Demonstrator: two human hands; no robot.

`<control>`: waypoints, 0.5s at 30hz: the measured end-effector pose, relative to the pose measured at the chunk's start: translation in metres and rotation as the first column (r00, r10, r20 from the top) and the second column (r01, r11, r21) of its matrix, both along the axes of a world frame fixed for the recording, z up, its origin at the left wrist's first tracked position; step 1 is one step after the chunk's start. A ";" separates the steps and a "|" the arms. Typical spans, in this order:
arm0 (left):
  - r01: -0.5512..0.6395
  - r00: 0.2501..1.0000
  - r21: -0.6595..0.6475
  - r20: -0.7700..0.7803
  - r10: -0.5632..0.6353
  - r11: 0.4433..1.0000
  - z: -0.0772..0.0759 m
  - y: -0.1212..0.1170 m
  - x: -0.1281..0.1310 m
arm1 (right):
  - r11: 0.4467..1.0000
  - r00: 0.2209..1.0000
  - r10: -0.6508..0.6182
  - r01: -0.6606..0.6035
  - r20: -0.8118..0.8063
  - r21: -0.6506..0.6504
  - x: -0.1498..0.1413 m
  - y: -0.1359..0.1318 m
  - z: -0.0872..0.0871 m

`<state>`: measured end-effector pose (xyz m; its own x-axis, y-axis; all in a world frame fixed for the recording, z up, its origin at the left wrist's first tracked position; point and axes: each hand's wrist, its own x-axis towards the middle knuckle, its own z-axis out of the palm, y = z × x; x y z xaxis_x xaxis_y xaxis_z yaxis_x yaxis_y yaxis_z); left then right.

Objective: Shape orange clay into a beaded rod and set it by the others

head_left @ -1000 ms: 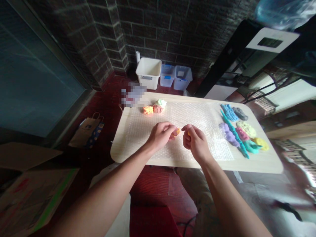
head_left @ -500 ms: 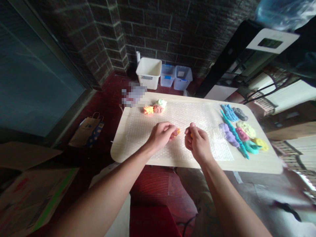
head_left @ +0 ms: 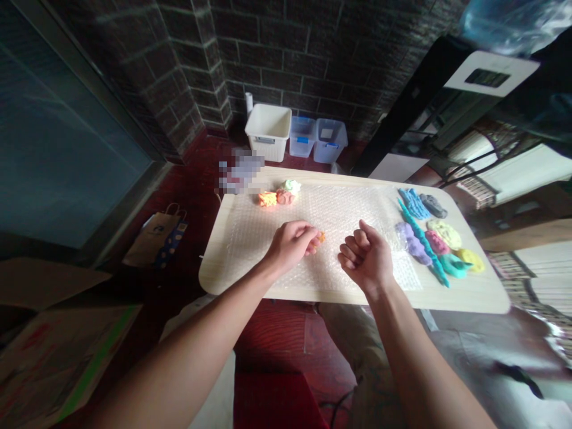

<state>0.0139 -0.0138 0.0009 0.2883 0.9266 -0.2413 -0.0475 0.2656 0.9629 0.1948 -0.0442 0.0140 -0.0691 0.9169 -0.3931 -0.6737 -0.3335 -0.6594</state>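
Pinched at the fingertips of my left hand [head_left: 291, 245] is a small orange piece of modelling clay [head_left: 322, 236]. My right hand [head_left: 370, 257] is to its right, turned with its curled fingers showing and the thumb sticking up; whatever lies inside the fist is hidden. Both hands are above a sheet of bubble wrap [head_left: 250, 238] on a pale table [head_left: 482, 292]. Beyond my left hand sit a bright orange lump of clay [head_left: 267, 199], a reddish-brown lump [head_left: 285, 197] and a pale green lump [head_left: 292, 186].
At the table's right lie several clay lumps, among them blue [head_left: 414, 203], grey [head_left: 433, 205], purple [head_left: 413, 243] and yellow [head_left: 471, 260], with a long teal strip [head_left: 422, 241]. A white bin [head_left: 268, 134] and two clear boxes [head_left: 329, 141] stand behind the table. A paper bag [head_left: 154, 238] is at left.
My right hand has moved away to the right and rolled over, its fingers curling in. The orange bit seen in it before is out of sight. My left hand has stayed in place.
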 end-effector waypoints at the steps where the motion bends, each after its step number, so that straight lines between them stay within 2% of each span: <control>1: -0.001 1.000 0.001 0.000 0.001 1.000 0.000 0.000 0.000 | 1.000 1.000 -0.002 0.002 0.011 0.010 -0.001 0.000 0.000; 6: -0.005 1.000 -0.004 0.004 0.005 1.000 0.000 0.000 0.000 | 0.996 1.000 0.011 -0.012 0.005 0.085 -0.006 -0.001 0.001; 9: -0.003 1.000 0.004 0.009 0.003 1.000 -0.001 0.000 0.000 | 0.996 0.999 0.038 -0.037 -0.014 0.084 -0.008 -0.001 0.002; 15: -0.001 1.000 0.037 0.002 0.001 0.999 -0.003 0.000 0.000 | 0.995 0.995 0.054 -0.061 0.088 0.080 -0.009 0.001 -0.002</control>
